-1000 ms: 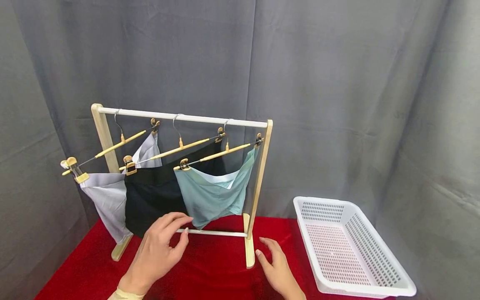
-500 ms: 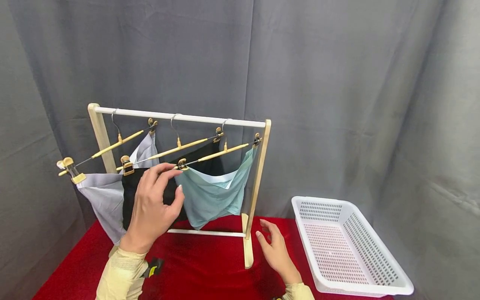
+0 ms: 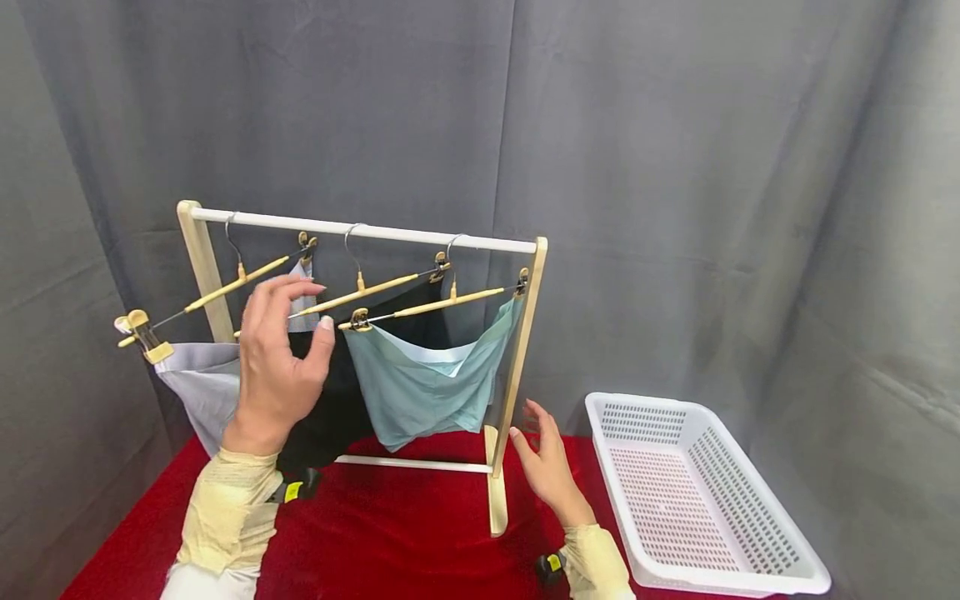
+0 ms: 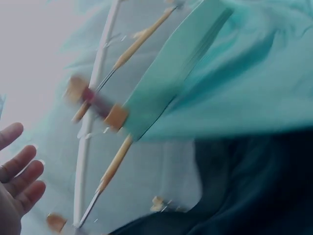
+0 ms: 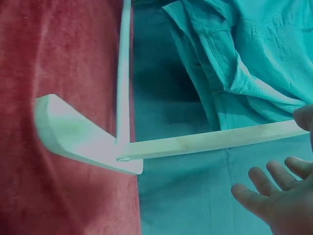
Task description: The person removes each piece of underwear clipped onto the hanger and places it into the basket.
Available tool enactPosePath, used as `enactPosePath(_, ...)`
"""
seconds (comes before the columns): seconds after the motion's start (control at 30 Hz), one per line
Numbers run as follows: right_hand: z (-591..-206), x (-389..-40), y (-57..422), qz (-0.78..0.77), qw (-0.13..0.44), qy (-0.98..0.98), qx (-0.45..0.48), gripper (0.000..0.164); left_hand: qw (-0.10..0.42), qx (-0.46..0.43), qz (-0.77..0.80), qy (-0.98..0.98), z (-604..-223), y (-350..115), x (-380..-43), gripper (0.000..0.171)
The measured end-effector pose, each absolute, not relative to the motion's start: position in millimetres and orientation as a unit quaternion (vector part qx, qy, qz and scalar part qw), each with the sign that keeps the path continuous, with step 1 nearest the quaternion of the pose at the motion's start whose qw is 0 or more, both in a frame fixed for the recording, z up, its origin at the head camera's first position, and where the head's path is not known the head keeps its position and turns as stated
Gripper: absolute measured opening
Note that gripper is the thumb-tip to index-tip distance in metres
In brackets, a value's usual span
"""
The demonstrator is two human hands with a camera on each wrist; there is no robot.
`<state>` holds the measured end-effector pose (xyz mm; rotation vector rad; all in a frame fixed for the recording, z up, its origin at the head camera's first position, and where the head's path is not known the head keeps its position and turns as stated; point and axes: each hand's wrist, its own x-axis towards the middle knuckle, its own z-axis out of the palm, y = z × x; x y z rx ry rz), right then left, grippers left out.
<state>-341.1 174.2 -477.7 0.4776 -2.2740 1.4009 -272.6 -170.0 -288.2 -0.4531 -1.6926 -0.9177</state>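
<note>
Three pairs of shorts hang by clip hangers from a small wooden clothes rack (image 3: 360, 230): grey shorts (image 3: 198, 392), black shorts (image 3: 341, 408) and teal shorts (image 3: 427, 392). My left hand (image 3: 273, 367), fingers loosely bent and holding nothing, is in front of the black shorts, hiding the near clip of their hanger (image 3: 375, 288). To its right is the near clip (image 3: 360, 318) of the teal shorts' hanger (image 3: 450, 303); the left wrist view shows the teal waistband (image 4: 161, 83) in that clip. My right hand (image 3: 551, 471), relaxed and holding nothing, is beside the rack's right upright (image 5: 210, 142).
A white plastic basket (image 3: 637, 533) with perforated walls stands on the right of the red cloth (image 3: 390, 542). Grey curtains (image 3: 637, 208) close off the back and sides. The rack's foot (image 3: 497, 492) points toward me.
My left hand has risen from below the shorts to hanger height, then shifted left, past the teal shorts' near clip. My right hand has moved up slightly beside the upright.
</note>
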Motion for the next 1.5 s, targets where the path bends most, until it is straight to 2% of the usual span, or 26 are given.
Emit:
enactPosePath(0.2, -474.4, -356.3, 171.8, 0.521, 0.213, -0.807, 0.178, 0.056, 0.556, -0.12, -0.384, -0.727, -268.2, -199.6, -266.6, 0.033)
enactPosePath(0.4, -481.0, -361.2, 167.4, 0.562, 0.201, -0.785, 0.166, 0.056, 0.524, -0.029, -0.365, -0.769, -260.7, -218.3, -258.2, 0.031)
enactPosePath(0.57, -474.5, -354.9, 160.5, 0.577, 0.214, -0.771, 0.165, 0.051, 0.502, 0.001, -0.316, -0.805, -261.6, -228.4, -258.9, 0.032)
enactPosePath(0.83, -469.1, -346.8, 155.5, 0.59, 0.232, -0.755, 0.17, 0.033, 0.504, 0.004, -0.253, -0.826, -267.2, -247.0, -271.5, 0.03)
enactPosePath(1.0, -471.3, -344.6, 156.5, 0.589, 0.245, -0.753, 0.157, 0.03, 0.484, 0.021, -0.199, -0.852, -273.7, -255.2, -277.4, 0.033)
enactPosePath(1.3, -472.8, -343.8, 161.5, 0.588, 0.251, -0.753, 0.156, 0.029, 0.463, 0.017, -0.179, -0.868, -282.9, -264.2, -282.2, 0.023)
enactPosePath(1.5, -471.8, -344.3, 165.5, 0.591, 0.243, -0.752, 0.162, 0.03, 0.473, 0.004, -0.19, -0.86, -283.7, -263.2, -287.6, 0.016)
